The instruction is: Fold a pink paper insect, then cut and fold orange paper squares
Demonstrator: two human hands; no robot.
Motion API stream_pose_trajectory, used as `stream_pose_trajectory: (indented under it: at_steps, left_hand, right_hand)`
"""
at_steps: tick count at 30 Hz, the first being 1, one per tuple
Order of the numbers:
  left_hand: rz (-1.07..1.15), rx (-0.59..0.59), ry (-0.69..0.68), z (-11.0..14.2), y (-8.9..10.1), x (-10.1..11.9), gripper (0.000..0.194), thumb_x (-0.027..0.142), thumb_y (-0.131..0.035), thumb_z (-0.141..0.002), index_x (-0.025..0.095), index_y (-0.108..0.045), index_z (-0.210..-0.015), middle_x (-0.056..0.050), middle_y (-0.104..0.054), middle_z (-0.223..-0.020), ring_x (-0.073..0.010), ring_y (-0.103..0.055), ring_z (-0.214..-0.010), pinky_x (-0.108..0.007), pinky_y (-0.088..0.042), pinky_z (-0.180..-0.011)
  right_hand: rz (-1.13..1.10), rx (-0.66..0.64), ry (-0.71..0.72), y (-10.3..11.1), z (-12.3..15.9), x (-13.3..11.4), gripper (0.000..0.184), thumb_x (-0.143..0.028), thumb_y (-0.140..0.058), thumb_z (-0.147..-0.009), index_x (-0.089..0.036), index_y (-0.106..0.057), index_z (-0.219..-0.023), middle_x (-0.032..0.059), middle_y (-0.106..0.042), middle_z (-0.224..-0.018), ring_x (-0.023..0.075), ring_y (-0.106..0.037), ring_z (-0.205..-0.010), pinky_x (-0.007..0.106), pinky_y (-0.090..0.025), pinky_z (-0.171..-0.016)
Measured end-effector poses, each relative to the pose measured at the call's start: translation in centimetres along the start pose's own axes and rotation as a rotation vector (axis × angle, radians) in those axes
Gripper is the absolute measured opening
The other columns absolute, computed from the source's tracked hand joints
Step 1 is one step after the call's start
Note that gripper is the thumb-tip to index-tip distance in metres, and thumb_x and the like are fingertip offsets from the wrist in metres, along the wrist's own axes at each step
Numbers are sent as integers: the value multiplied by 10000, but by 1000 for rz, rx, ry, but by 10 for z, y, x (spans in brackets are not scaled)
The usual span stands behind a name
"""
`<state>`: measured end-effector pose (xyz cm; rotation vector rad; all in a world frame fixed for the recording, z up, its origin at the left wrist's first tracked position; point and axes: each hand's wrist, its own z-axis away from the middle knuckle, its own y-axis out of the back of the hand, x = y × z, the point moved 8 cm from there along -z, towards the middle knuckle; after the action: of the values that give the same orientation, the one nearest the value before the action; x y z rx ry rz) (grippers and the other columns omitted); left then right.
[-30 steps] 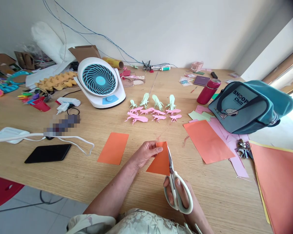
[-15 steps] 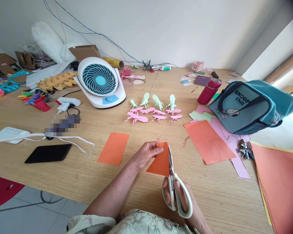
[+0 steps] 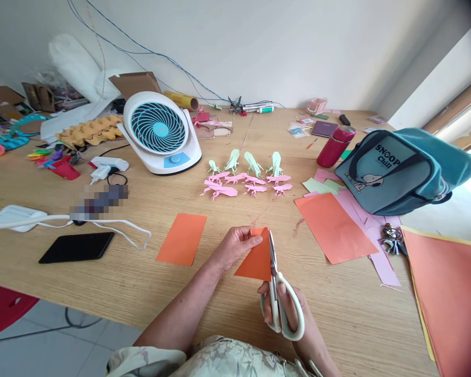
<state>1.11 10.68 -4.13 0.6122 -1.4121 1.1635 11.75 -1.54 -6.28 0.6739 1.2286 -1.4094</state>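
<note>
My left hand [image 3: 235, 248] pinches the upper left part of an orange piece of paper [image 3: 256, 263] between thumb and fingers, holding it above the table. In my right hand [image 3: 290, 309] are white-handled scissors [image 3: 273, 293], with fingers and thumb through the loops. Their blades point away from me and lie along the right edge of that paper. Whether the blades are on either side of the edge is hard to make out. To the left of my left hand another orange paper rectangle [image 3: 181, 239] lies flat.
Several green and pink folded paper insects [image 3: 255, 166] stand beyond my hands. A large orange sheet [image 3: 336, 228], a teal bag [image 3: 388, 170] and a red flask [image 3: 336, 146] are at right. At left are a white fan [image 3: 163, 133] and a black phone [image 3: 77, 247].
The scissors' handles spread slightly, then came closer together again, and my right hand shifted a little up and left. My left hand stays on the paper almost unmoved.
</note>
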Motion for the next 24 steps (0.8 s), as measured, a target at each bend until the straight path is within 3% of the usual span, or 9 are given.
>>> stream_pose_trajectory:
  at_steps: [7, 13, 24]
  left_hand:
    - [37, -37, 110, -1, -1, -9, 406, 478, -842, -658, 116, -717, -791, -36, -694, -742, -140, -622, -703, -252, -466, -715]
    - [49, -31, 117, -1, -3, -10, 437, 500, -853, -627, 125, -734, -817, -44, -716, -778, -137, -627, -716, -238, -461, -701]
    - [55, -48, 128, 1, -5, -11, 391, 467, -842, -661, 119, -725, -795, -40, -714, -743, -151, -647, -692, -271, -493, -709]
  right_hand:
    - [-4, 17, 47, 1, -2, -2, 540, -660, -464, -909, -147, -632, -900, -2, -557, -497, 97, -419, -404, 231, -312, -417]
    - [15, -6, 82, -3, -3, -6, 528, -650, -421, -931, -156, -603, -900, -18, -532, -507, 93, -399, -410, 232, -305, -424]
    - [107, 69, 54, 4, -4, -7, 533, -696, -465, -883, -180, -573, -802, -36, -483, -473, 94, -379, -418, 236, -325, -434]
